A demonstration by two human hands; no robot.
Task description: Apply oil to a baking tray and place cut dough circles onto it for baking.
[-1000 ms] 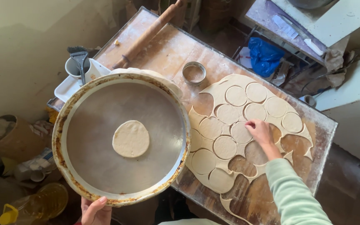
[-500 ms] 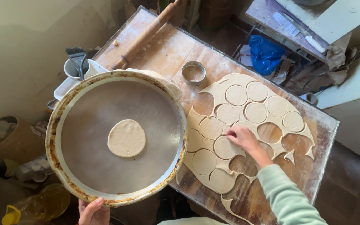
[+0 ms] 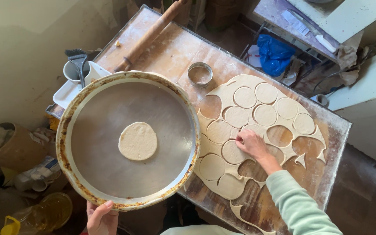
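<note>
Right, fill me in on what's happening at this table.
A person is working over a floured wooden table. The left hand grips the near rim of a big round metal tray, which holds one dough disc. The right hand presses its fingertips on a rolled dough sheet already cut into many circles, a few of them lifted out. A ring cutter and a rolling pin lie farther back.

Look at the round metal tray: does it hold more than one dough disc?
No, the round metal tray holds a single dough disc, while the left hand grips its rim.
</note>
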